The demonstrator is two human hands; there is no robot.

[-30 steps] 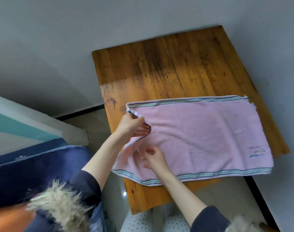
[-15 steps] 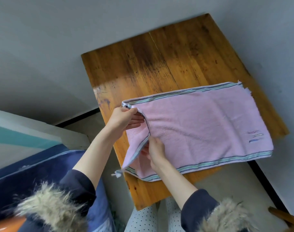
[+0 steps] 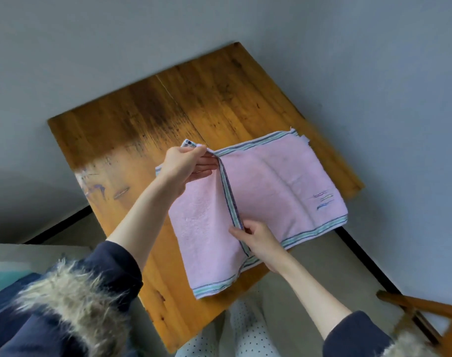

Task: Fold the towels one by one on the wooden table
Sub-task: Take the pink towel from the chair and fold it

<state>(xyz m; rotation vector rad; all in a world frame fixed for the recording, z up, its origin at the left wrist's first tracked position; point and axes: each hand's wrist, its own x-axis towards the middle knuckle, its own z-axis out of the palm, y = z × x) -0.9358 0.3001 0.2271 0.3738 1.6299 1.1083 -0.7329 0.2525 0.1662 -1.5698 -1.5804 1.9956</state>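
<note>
We pinch the pink towel (image 3: 271,191)'s striped short edge, left hand (image 3: 186,166) at its far corner, right hand (image 3: 255,239) at its near one, lifted over the bench (image 3: 142,119), long axis running rightward toward the flat half.

1. I see soft, even daylight with a pale glare patch on the table (image 3: 96,161).
2. Shadows are faint.
3. The wide lens bends the edges, and the fur cuff (image 3: 72,302) is blurred.
</note>
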